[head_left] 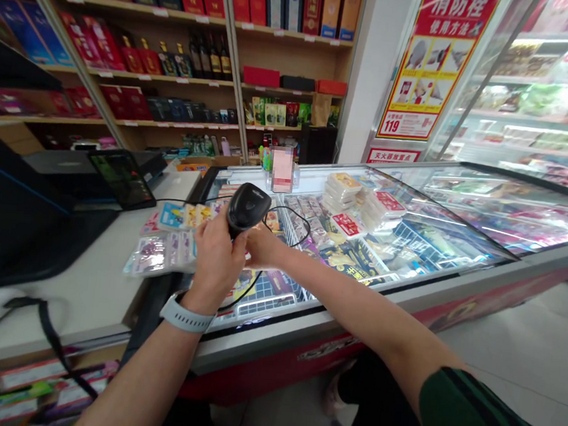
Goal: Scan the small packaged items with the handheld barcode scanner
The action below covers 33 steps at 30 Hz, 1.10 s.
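My left hand (pixel 217 257) is wrapped round the handle of a black barcode scanner (pixel 247 207), whose head points up and away from me. A white watch band sits on that wrist. My right hand (pixel 261 246) comes in from the right and touches the scanner's handle just below the head, fingers closed on it. The scanner's black cable (pixel 290 222) loops over the freezer glass behind my hands. Several small packets in clear wrap (pixel 162 253) lie on the counter just left of my left hand.
A white counter (pixel 90 288) holds a black register screen (pixel 7 213) and a small tablet (pixel 122 179). A glass-topped chest freezer (pixel 411 252) with packaged food runs to the right. Shelves of boxed bottles (pixel 178 62) stand behind. A red poster (pixel 436 60) hangs on the pillar.
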Each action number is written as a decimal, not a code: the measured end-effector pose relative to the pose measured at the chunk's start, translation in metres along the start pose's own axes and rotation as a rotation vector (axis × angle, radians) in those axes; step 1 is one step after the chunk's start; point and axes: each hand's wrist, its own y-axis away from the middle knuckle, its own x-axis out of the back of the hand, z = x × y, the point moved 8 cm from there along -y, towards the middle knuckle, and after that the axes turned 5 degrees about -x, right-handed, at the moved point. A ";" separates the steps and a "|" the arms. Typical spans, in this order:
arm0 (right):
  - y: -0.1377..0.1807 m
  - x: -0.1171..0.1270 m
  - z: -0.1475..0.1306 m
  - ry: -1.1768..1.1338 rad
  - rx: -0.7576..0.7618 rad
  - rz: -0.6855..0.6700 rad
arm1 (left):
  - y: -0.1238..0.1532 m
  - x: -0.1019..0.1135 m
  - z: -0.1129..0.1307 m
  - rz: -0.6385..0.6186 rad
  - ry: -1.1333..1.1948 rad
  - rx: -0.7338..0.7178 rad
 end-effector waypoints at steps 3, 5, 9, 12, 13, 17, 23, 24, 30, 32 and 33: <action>0.005 0.004 -0.002 0.086 -0.025 0.025 | 0.000 -0.001 0.001 -0.006 0.000 -0.008; 0.009 0.006 -0.002 0.144 -0.018 0.022 | 0.001 -0.001 0.001 -0.003 0.000 -0.007; 0.016 0.008 0.004 0.242 0.002 -0.022 | 0.001 0.001 0.000 0.005 -0.001 -0.003; 0.020 0.018 0.013 0.260 -0.029 -0.040 | 0.000 0.001 0.000 0.003 0.006 -0.009; 0.022 0.024 0.016 0.262 -0.057 -0.040 | 0.000 0.001 0.000 0.006 0.008 -0.012; 0.029 0.045 0.024 0.270 -0.147 -0.048 | 0.001 0.001 0.000 0.015 0.007 -0.010; 0.028 0.045 0.019 0.270 -0.312 0.059 | 0.001 0.001 0.003 0.005 0.026 0.015; 0.026 0.043 0.020 0.281 -0.373 0.101 | 0.001 0.002 0.003 0.004 0.033 0.019; 0.018 0.027 0.015 0.269 -0.531 0.119 | 0.001 0.002 0.002 0.018 0.053 0.020; 0.020 0.027 0.015 0.258 -0.569 0.101 | 0.000 0.000 0.001 0.011 0.055 0.021; 0.021 0.027 0.015 0.258 -0.583 0.096 | 0.000 -0.001 0.001 0.003 0.055 0.021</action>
